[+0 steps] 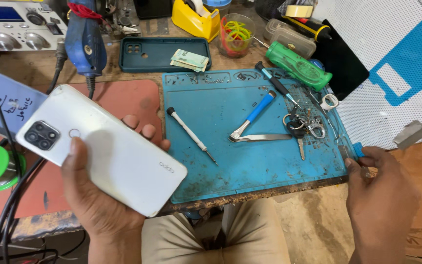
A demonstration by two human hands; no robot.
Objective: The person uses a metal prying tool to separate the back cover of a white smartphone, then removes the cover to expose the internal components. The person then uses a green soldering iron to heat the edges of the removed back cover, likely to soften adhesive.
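Between the thumb and curled fingers point(147, 131) of the left hand point(94, 195), a white smartphone point(101, 146) is lying back-up, gripped at its edges; just beyond those fingertips a small screwdriver point(191, 135) is resting on the blue repair mat point(264, 161); the right hand point(379, 190) is pinching the mat's near right corner, fingers closing on it.

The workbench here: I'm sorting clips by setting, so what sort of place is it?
Most likely a phone repair bench: the left hand holds a white smartphone beside a blue repair mat carrying a precision screwdriver and tweezers.
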